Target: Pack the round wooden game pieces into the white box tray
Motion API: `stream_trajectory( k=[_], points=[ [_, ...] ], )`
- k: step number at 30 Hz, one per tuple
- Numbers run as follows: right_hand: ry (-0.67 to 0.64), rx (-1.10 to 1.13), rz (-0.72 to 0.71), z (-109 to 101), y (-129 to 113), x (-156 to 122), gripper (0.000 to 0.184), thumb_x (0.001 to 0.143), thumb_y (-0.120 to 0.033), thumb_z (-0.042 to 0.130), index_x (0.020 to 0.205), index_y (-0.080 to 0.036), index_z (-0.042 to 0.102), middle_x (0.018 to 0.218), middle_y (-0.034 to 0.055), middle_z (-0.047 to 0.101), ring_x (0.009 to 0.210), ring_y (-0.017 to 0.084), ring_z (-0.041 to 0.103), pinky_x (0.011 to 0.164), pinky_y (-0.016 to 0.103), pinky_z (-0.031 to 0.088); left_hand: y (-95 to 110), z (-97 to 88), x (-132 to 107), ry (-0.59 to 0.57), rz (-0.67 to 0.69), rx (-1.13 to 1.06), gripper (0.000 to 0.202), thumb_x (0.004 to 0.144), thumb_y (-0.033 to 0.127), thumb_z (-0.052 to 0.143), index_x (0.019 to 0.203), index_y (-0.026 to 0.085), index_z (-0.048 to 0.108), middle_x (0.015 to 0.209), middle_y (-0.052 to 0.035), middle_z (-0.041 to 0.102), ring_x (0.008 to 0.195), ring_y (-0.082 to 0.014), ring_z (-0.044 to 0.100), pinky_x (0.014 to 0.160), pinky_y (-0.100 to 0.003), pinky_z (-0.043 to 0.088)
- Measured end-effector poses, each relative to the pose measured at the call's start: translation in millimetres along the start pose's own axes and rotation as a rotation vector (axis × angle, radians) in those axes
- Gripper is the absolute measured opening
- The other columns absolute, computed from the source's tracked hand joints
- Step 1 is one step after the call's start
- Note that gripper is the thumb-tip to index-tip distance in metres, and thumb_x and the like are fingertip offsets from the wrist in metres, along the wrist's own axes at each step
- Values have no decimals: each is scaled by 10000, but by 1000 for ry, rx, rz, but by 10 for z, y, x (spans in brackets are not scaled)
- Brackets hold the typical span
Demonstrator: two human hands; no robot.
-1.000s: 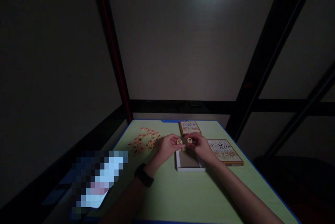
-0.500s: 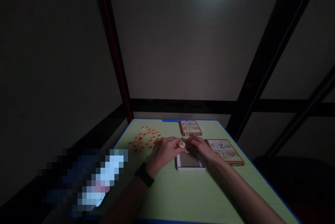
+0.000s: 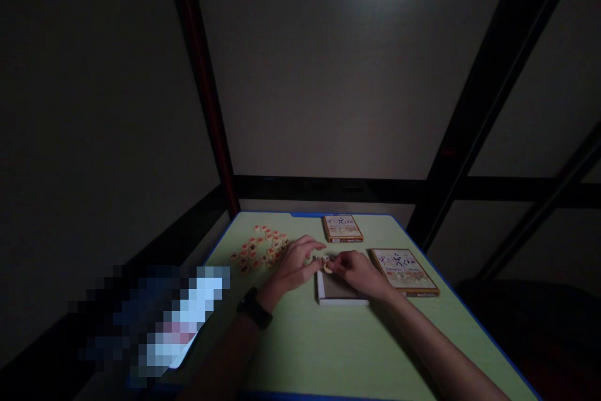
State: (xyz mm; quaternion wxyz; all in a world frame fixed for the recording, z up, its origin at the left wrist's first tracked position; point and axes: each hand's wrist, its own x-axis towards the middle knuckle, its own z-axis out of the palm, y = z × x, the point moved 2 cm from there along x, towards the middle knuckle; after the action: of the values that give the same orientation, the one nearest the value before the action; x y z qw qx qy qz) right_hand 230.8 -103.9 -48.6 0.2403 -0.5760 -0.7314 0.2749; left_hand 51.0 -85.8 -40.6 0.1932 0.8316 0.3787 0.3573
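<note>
A round Chinese chess piece point(image 3: 327, 268) is tilted over the far left corner of a shallow white-edged box point(image 3: 345, 302) with a brown inside. My right hand point(image 3: 357, 271) pinches this piece between thumb and fingers. Just left of it, my left hand point(image 3: 298, 262), with a dark watch on the wrist, has its thumb and fingers apart; the thumb tip is close to the piece, and I cannot tell whether they touch. Many more pieces point(image 3: 256, 249), marked in red or dark, lie scattered left of my left hand. My hands hide the box's far part.
Two boxes printed with Chinese chess art lie on the green table point(image 3: 300, 351): a smaller-looking box point(image 3: 342, 228) at the back and a box point(image 3: 404, 269) to the right. A blurred bright device point(image 3: 188, 319) lies at the left edge. Walls stand behind and left.
The chess piece has passed from my left hand to my right hand and is lower and tilted. My left fingers have spread; my right hand has moved left.
</note>
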Motion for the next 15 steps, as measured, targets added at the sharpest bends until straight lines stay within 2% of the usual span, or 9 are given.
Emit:
stream_trajectory(
  k=[3, 6, 10, 15],
  points=[
    [-1, -245, 15, 63, -93, -65, 286, 906, -371, 533, 785, -167, 694, 760, 83, 722, 707, 194, 623, 591, 278, 313, -148, 79, 40, -9, -168, 3, 358, 801, 99, 468, 1002, 184, 751, 1030, -51, 732, 969, -176, 658, 919, -284, 497],
    [-5, -407, 15, 148, -152, -103, 275, 942, -348, 505, 876, -187, 718, 908, 111, 760, 845, 225, 680, 649, 281, 353, -225, 186, 51, -44, -266, 74, 390, 819, 82, 440, 1023, 189, 754, 1092, -49, 747, 1051, -174, 653, 997, -287, 470],
    [11, -528, 23, 210, -158, -106, 287, 967, -345, 474, 967, -194, 718, 1000, 125, 757, 914, 246, 695, 697, 288, 391, -221, 248, 38, -108, -270, 106, 374, 842, 102, 450, 1042, 187, 755, 1094, -53, 754, 1030, -169, 667, 977, -274, 485],
    [-6, -512, -4, 179, -164, -107, 258, 954, -331, 491, 979, -193, 707, 999, 137, 756, 910, 268, 698, 682, 307, 397, -202, 238, 33, -90, -223, 137, 340, 842, 114, 475, 1005, 191, 763, 1028, -56, 764, 977, -175, 680, 941, -283, 506]
  ],
)
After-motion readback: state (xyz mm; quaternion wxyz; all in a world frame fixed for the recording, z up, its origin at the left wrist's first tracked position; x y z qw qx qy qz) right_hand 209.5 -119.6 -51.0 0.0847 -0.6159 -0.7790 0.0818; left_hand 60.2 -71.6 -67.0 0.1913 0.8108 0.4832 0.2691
